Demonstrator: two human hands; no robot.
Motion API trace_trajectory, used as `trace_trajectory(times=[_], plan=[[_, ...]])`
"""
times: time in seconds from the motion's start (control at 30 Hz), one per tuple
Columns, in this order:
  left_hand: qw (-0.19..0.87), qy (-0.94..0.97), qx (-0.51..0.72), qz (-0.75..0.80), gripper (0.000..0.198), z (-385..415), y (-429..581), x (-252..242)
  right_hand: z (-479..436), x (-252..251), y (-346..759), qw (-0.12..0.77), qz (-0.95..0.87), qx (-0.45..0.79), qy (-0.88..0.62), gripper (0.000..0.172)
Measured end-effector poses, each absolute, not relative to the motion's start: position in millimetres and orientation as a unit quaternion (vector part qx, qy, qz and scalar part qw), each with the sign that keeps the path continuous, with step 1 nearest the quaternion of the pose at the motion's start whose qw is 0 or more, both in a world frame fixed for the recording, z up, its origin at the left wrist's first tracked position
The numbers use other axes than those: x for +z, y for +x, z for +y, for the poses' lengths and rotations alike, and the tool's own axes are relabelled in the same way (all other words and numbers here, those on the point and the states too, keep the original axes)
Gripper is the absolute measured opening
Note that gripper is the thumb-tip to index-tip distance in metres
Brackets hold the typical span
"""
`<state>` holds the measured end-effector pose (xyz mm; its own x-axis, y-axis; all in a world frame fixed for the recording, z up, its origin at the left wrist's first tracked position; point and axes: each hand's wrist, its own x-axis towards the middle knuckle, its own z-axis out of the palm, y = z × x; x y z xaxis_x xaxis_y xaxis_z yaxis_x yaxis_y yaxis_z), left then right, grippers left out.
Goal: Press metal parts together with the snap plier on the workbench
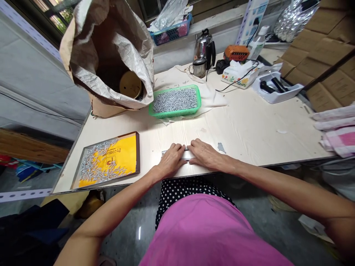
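Close to the table's front edge, a flat silver metal strip (188, 154) lies across in front of me. My left hand (172, 159) has its fingers closed over the strip's left part, with a short end sticking out beyond them. My right hand (204, 155) grips the right part, thumb on the near side, and hides that end. A narrow bit of the strip shows between the two hands. To the left is a shallow tray (138, 155) lined with yellow printed sheet, with many small metal pins (95, 162) scattered in it.
A green basket (177, 112) full of small metal pieces stands behind my hands. Beside it is a large open sack (111, 103) with a round container inside. A steel kettle (203, 48), a cup (199, 68), an orange battery (236, 53) and a white bin (273, 96) stand at the back right.
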<state>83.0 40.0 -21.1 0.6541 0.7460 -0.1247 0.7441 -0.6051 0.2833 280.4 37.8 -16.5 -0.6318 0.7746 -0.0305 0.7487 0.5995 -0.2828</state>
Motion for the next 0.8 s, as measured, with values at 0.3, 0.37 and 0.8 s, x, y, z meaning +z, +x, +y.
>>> trace_trajectory(times=[0.3,0.37,0.8], plan=[[0.160,0.895,0.019,0.415,0.025,40.1,86.6,-25.2,31.1,-41.8,270.5,0.062,-0.900,0.081,-0.424,0.013],[0.156,0.895,0.019,0.417,0.027,39.3,87.6,-27.3,31.0,-44.4,269.3,0.072,-0.901,0.072,-0.421,0.015],[0.092,0.886,0.126,0.437,0.050,-10.9,75.8,-47.3,51.7,-31.5,296.1,0.076,-0.900,0.123,-0.411,0.050]])
